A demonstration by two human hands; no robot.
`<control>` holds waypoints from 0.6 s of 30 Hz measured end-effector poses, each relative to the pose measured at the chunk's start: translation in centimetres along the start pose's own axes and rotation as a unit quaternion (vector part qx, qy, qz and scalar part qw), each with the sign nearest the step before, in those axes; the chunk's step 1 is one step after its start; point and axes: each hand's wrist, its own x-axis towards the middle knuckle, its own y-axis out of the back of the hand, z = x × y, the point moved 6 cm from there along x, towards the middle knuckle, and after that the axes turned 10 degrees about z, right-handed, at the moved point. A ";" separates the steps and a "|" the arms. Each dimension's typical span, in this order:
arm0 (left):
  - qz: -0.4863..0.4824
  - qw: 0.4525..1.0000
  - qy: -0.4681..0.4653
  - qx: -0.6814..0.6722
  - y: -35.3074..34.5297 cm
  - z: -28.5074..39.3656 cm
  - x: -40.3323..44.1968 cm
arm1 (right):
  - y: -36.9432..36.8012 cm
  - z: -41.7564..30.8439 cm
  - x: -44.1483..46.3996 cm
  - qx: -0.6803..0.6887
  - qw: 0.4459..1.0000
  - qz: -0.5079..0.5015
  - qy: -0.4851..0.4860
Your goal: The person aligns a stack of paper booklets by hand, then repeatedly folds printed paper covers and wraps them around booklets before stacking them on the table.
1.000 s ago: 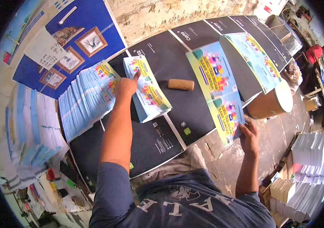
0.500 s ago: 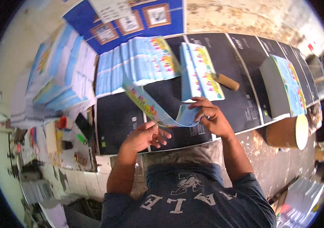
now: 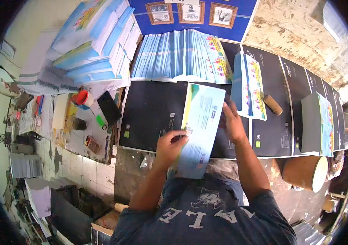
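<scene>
Near the front edge of the black table, a long light-blue printed sheet [image 3: 203,126] is held lengthwise between both hands. My left hand [image 3: 172,148] pinches its left edge, thumb on top. On the opposite side, my right hand [image 3: 232,121] grips the right edge, with some fingers hidden beneath or in shadow. Behind the sheet lies a long row of overlapping blue booklets [image 3: 170,55]. To its right sit two narrow piles of printed sheets [image 3: 256,83], with a brown cylindrical block [image 3: 273,105] beside them. A thick stack with colourful covers [image 3: 325,122] stands farther right.
Tall paper stacks [image 3: 96,45] rise at the left. Below them are a red cup [image 3: 83,99], a black phone [image 3: 109,107] and a green object [image 3: 101,121]. A brown drum [image 3: 306,172] stands by the right front edge of the table [image 3: 149,114].
The view has swung left. The sheet came from the right stack, was curved between my hands half a second ago, and now lies flatter, blue side up. My left hand has closed on its edge.
</scene>
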 end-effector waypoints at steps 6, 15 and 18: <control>0.093 0.985 0.034 -0.144 -3.1 -5.7 2.8 | 0.2 10.6 2.1 -0.109 0.990 -0.087 -0.020; 0.042 0.994 0.046 -0.086 -3.1 -4.4 4.3 | -1.5 4.0 0.4 -0.075 0.997 0.000 -0.005; 0.068 0.997 0.029 -0.001 -2.7 -3.6 4.3 | -1.6 3.2 0.2 -0.097 0.995 0.000 0.005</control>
